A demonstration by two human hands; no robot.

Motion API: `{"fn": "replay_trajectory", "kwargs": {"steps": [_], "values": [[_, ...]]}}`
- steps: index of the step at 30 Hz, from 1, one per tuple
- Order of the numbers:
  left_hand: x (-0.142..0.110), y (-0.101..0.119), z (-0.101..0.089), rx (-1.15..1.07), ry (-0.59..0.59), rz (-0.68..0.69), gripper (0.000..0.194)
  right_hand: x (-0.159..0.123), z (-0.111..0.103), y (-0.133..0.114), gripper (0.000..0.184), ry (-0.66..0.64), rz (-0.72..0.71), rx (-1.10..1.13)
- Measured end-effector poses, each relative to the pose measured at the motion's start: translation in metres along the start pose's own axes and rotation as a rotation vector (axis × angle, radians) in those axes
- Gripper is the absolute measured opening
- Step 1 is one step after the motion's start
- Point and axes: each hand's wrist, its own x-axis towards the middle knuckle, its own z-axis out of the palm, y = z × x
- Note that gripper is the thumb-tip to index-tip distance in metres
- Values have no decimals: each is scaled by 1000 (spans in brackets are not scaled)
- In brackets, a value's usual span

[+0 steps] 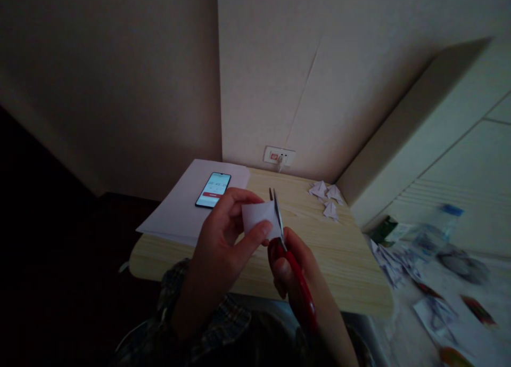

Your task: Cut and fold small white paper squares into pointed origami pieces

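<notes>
One small white paper (254, 215) at the blades of one pair of scissors (300, 283), above a table (343, 271).
The left hand (224, 244) pinches the blank, four-cornered piece at its lower part; the right hand (301, 268) is wrapped around the scissors' red grip. One lit phone (213, 189) lies on white sheets (175, 212), which the left hand partly blocks; three folded papers (330, 211) sit at the far right corner.
</notes>
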Motion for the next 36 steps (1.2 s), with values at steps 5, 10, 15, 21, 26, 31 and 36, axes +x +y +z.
{"fn": "replay_trajectory", "kwargs": {"steps": [5,10,15,21,26,31,36], "values": [[2,0,0,-5,1,-20,23,2,-3,4,61,46,-4,-61],[3,0,3,-39,54,-51,23,27,-20,28,45,234,40,-278],[3,-2,2,-29,60,-46,26,45,-39,69,25,462,50,-417],[5,-5,0,-12,67,-27,26,48,-44,82,22,497,41,-372],[3,-2,2,-13,99,-56,24,47,-36,60,35,397,0,-174],[3,-1,0,60,18,-53,22,29,-23,23,34,243,-16,36],[5,2,1,70,-82,-103,19,14,-7,-23,29,270,-143,245]]}}
